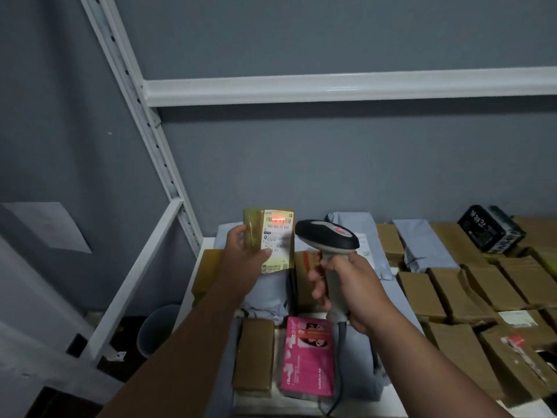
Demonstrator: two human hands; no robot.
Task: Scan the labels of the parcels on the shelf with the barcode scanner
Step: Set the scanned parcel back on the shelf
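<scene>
The left hand (241, 251) held a small brown parcel (268, 239) upright above the shelf (205, 260), thumb across its white label (275, 236), fingers behind it. The right hand (346, 285) was clenched round the grip of the barcode scanner (327, 236), just beside the parcel; a red line glowed on the label's barcode. Brown boxes (470, 294), grey mailers (422, 245) and a pink packet (307, 357) lay on the shelf below

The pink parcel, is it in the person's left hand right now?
No, the pink parcel lies on the shelf; the left hand holds a brown parcel.
</scene>
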